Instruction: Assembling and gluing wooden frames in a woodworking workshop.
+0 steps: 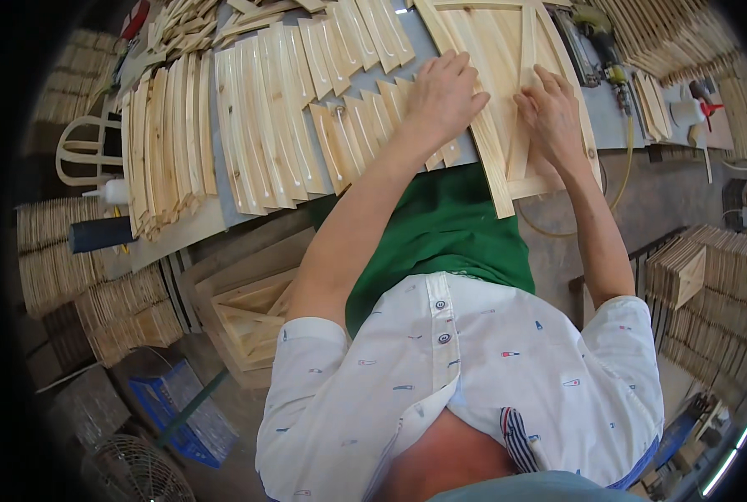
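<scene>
A pale wooden panel (558, 60) with a frame and a diagonal slat (521, 155) lies on the workbench in front of me. Along its left side runs a long wooden strip (492, 167), whose near end juts past the bench edge. My left hand (445, 99) is closed over this strip, thumb on its right side. On the panel, my right hand (555, 115) has its fingers bent over the diagonal slat, with the thumb at the slat's left side. The fingertips' exact contact is partly hidden.
Left of the panel lie rows of wooden slats (260, 125) with white glue lines. A glue bottle (114, 192) stands at the left edge. On the right are a nail gun (599, 38), a yellow hose (627, 159) and another bottle (685, 113). Stacked wooden pieces (725, 289) surround the bench.
</scene>
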